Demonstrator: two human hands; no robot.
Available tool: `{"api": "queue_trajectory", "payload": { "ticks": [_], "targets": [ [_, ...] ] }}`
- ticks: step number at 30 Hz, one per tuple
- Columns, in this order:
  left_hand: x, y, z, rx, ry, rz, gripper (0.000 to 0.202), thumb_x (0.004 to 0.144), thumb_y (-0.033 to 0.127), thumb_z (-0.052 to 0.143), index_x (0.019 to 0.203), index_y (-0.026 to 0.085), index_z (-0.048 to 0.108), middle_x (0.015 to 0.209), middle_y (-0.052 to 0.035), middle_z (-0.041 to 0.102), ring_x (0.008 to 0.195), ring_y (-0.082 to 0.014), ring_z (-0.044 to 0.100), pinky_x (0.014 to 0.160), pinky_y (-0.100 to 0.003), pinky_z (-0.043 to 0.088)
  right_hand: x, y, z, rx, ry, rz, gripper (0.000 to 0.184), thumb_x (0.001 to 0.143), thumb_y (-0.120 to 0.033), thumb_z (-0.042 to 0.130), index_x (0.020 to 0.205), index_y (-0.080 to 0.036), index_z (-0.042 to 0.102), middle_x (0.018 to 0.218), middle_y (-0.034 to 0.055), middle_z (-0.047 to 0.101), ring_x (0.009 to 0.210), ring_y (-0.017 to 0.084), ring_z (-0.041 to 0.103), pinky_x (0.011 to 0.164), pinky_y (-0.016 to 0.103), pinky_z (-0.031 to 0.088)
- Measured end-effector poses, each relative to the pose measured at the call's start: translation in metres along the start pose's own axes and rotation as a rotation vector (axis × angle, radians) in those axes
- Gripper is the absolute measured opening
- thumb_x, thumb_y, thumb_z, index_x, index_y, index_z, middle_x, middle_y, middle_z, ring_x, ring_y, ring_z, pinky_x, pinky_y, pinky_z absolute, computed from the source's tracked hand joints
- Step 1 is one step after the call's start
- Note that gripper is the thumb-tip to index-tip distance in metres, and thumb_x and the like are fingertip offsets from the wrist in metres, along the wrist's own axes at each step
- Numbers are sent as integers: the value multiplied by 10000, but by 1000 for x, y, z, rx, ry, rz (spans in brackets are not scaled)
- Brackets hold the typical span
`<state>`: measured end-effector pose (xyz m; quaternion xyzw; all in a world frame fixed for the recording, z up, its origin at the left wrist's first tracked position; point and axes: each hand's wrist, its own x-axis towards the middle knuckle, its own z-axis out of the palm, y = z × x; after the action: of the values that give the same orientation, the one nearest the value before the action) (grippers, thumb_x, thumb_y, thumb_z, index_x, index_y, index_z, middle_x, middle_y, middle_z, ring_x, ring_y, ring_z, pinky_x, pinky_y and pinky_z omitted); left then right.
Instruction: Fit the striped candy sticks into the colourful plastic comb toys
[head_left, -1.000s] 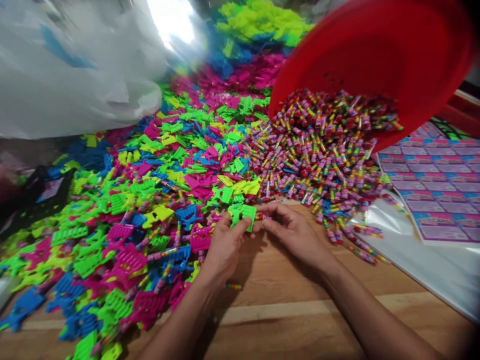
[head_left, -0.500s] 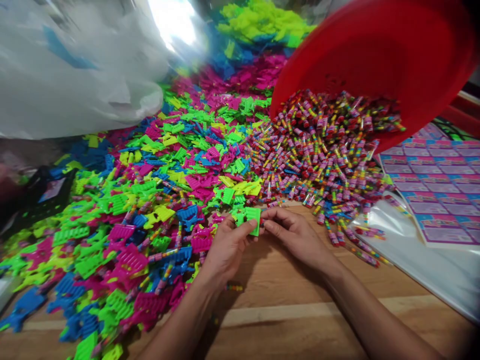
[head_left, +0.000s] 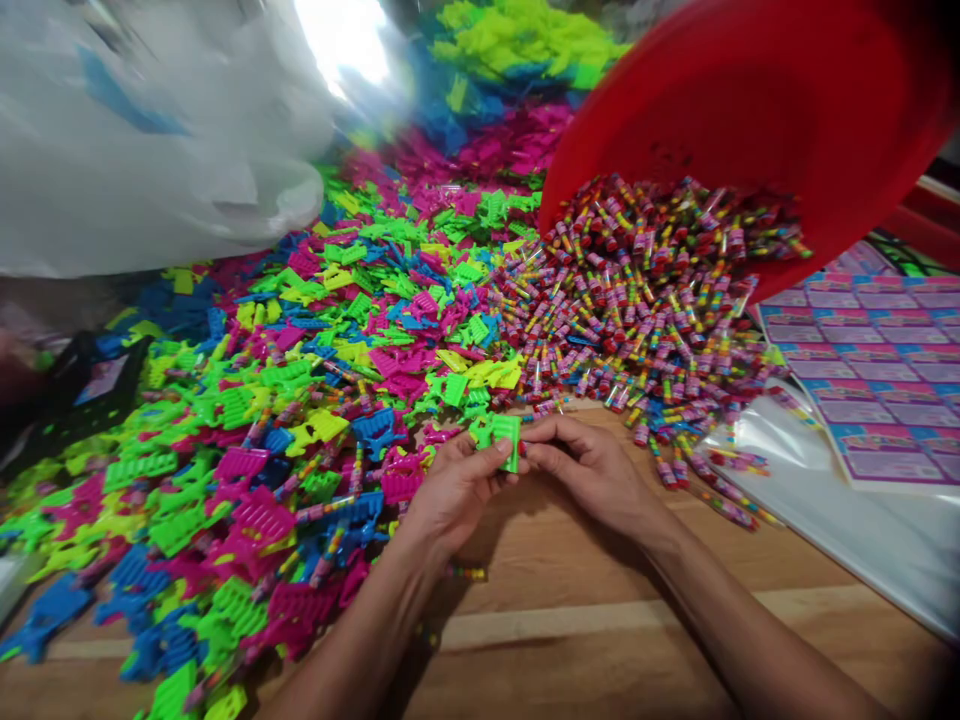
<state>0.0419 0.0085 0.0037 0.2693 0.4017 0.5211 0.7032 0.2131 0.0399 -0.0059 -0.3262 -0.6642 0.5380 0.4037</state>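
Note:
My left hand [head_left: 463, 490] grips a bright green ribbed plastic toy piece [head_left: 507, 432], its thumb pressed on the front face. Closed in a pinch at the piece's right edge is my right hand [head_left: 589, 470]. Between its fingertips shows a small dark red end, like the red caps of the candy tubes; the rest is hidden. Just left of and behind my hands spreads a heap of green, pink, blue and yellow toy pieces [head_left: 405, 365]. A pile of small candy tubes [head_left: 630, 310] with coloured beads and pink labels lies beyond my right hand.
A tilted red tub [head_left: 720, 120] stands behind the tubes. Printed label sheets [head_left: 870, 390] lie on white plastic [head_left: 817, 540] at right. A large white bag [head_left: 150, 150] bulges at upper left, above a black crate [head_left: 90, 390]. Loose beads [head_left: 470, 573] sit on the wooden table [head_left: 570, 640].
The green toy piece has turned slightly in my left hand, so its ribs show more. Both hands stay close together in nearly the same spot.

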Motion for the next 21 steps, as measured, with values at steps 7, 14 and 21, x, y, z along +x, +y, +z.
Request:
{"api": "queue_trajectory", "payload": {
  "ticks": [7, 14, 21],
  "targets": [
    [1, -17, 5, 383, 337, 333, 234, 738, 290, 795, 837, 142, 644, 782, -20, 684, 692, -136, 578, 647, -242, 446, 1, 15, 11, -157, 79, -32, 161, 957, -302, 596, 913, -188, 700, 842, 26, 690, 780, 171, 615, 720, 293, 466],
    [2, -14, -3, 250, 178, 301, 352, 833, 483, 719, 791, 141, 649, 702, -13, 644, 626, -111, 525, 620, -232, 428, 0, 6, 11, -88, 83, -11, 154, 963, -311, 600, 994, -202, 704, 906, 26, 708, 836, 174, 645, 753, 291, 504],
    [5, -12, -7, 181, 153, 241, 320, 777, 419, 792, 911, 145, 697, 791, -16, 670, 638, -90, 520, 611, -210, 425, 2, 3, 9, -108, 108, -44, 130, 961, -270, 591, 986, -209, 703, 945, 21, 709, 887, 167, 649, 788, 273, 510]
  ]
}}
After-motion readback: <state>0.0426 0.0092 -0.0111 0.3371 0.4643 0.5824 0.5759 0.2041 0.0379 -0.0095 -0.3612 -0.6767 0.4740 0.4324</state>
